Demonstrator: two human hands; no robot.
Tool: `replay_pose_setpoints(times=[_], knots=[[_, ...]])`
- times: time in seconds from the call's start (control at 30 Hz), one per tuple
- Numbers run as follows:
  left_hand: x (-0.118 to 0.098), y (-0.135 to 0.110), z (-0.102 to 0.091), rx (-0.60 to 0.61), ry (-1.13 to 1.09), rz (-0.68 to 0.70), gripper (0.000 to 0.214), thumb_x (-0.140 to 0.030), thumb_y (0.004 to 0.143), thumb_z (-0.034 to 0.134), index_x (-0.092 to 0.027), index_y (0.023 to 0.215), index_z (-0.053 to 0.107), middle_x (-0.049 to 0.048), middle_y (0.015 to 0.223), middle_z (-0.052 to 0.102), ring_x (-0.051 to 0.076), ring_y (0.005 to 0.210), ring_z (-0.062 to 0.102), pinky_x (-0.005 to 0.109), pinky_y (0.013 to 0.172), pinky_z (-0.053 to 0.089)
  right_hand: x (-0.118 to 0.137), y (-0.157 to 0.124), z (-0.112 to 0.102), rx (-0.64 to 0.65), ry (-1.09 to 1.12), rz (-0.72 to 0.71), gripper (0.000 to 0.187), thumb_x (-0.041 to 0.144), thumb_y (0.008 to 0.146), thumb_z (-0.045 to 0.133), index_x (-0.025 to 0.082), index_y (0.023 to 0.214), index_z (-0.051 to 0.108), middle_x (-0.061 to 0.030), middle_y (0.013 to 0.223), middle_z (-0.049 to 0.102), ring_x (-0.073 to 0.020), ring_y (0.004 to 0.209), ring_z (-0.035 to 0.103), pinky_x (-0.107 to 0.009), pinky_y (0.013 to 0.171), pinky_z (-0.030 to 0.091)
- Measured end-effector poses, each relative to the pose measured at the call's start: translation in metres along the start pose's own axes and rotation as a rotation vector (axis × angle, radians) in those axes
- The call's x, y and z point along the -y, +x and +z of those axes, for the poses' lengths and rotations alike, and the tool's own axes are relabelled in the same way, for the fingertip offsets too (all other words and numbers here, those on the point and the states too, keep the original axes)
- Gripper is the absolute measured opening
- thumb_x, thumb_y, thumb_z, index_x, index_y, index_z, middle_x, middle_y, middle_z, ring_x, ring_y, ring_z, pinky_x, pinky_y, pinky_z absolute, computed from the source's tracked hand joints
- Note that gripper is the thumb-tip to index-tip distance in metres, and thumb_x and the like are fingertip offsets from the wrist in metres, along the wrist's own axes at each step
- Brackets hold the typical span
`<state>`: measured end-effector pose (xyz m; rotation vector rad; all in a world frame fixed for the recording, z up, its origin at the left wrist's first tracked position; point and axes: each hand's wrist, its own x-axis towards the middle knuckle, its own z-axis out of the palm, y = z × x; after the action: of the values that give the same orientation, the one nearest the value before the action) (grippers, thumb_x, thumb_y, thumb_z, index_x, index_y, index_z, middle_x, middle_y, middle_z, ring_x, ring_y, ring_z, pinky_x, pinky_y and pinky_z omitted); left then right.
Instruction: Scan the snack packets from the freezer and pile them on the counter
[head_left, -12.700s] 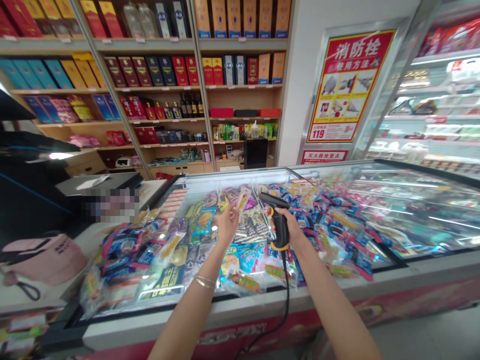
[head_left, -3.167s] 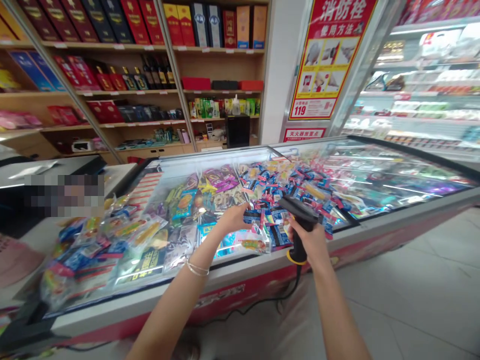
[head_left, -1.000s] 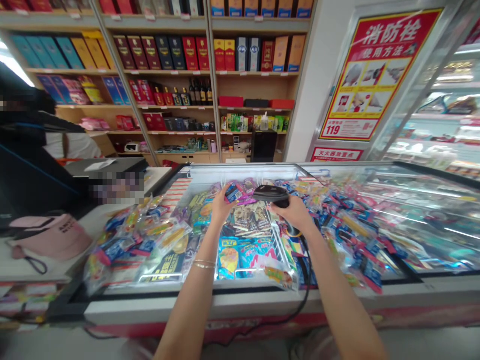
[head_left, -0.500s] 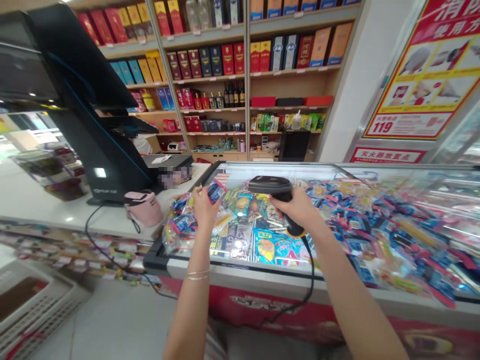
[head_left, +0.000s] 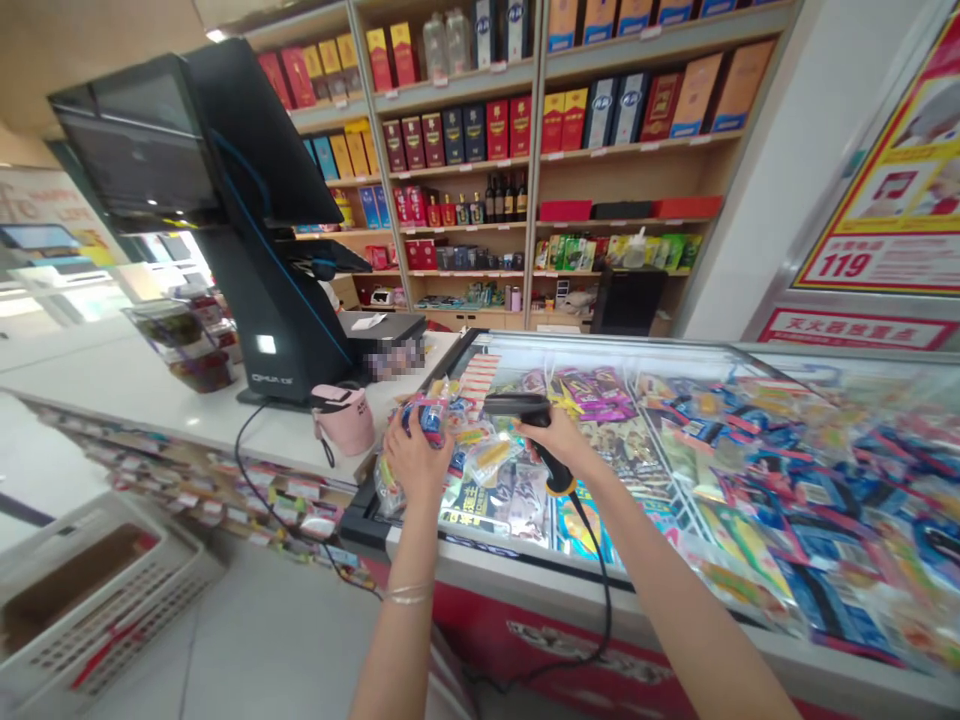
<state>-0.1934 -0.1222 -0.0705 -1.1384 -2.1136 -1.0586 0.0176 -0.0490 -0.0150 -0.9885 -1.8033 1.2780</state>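
Note:
My left hand (head_left: 411,458) is closed round a small blue packet (head_left: 430,417), held just above the heap of scanned packets (head_left: 480,465) at the left end of the chest freezer's glass lid (head_left: 525,352). My right hand (head_left: 553,436) grips a black barcode scanner (head_left: 517,406) with a yellow-ringed handle; its head points left towards the packet. The scanner's black cable (head_left: 602,590) hangs down over the freezer's front edge.
A black till screen (head_left: 225,200) and a pink pouch (head_left: 346,418) stand on the white counter (head_left: 112,385) to the left. Many more packets (head_left: 787,480) cover the lid to the right. A white basket (head_left: 90,590) sits on the floor at lower left. Shelves of boxes fill the back wall.
My view has swung left, bringing the till and counter in. My left hand has carried the blue packet left to the heap at the freezer's left end, and the scanner has followed.

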Motion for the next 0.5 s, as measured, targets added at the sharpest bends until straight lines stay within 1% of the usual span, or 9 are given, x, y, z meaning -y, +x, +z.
replay_pose_setpoints(times=[0.1,0.2,0.33,0.5], knots=[[0.003,-0.004,0.004,0.011,-0.021,0.053,0.057,-0.039,0.078,0.059,-0.015,0.129,0.053,0.0176,0.139,0.046,0.034,0.125,0.042,0.049,0.108,0.029,-0.014,0.005,0.005,0.001,0.128,0.116,0.019,0.03,0.066,0.068,0.017,0.06,0.055,0.0003,0.044,0.057,-0.0128,0.035,0.053,-0.023,0.038,0.043],[0.004,-0.004,0.005,0.0,-0.021,0.084,0.054,-0.037,0.079,0.059,-0.018,0.129,0.054,0.0151,0.139,0.047,0.034,0.125,0.043,0.049,0.109,0.029,-0.023,0.007,0.008,-0.01,0.2,0.184,0.018,0.027,0.064,0.067,0.017,0.058,0.054,0.0008,0.042,0.055,-0.0122,0.033,0.05,-0.023,0.035,0.041],[0.005,-0.003,0.001,0.026,-0.03,0.076,0.053,-0.034,0.078,0.061,-0.02,0.128,0.056,0.0134,0.141,0.046,0.033,0.125,0.045,0.048,0.106,0.035,-0.029,0.007,0.009,-0.009,0.196,0.199,0.016,0.024,0.064,0.066,0.017,0.057,0.054,0.0009,0.041,0.055,-0.0119,0.032,0.049,-0.023,0.033,0.04],[0.003,-0.002,-0.002,0.056,-0.063,0.072,0.049,-0.032,0.078,0.062,-0.021,0.126,0.059,0.0144,0.143,0.043,0.033,0.126,0.045,0.046,0.101,0.04,-0.033,0.008,0.009,0.003,0.186,0.185,0.016,0.023,0.066,0.064,0.017,0.056,0.054,0.0006,0.042,0.056,-0.012,0.032,0.05,-0.023,0.033,0.04]])
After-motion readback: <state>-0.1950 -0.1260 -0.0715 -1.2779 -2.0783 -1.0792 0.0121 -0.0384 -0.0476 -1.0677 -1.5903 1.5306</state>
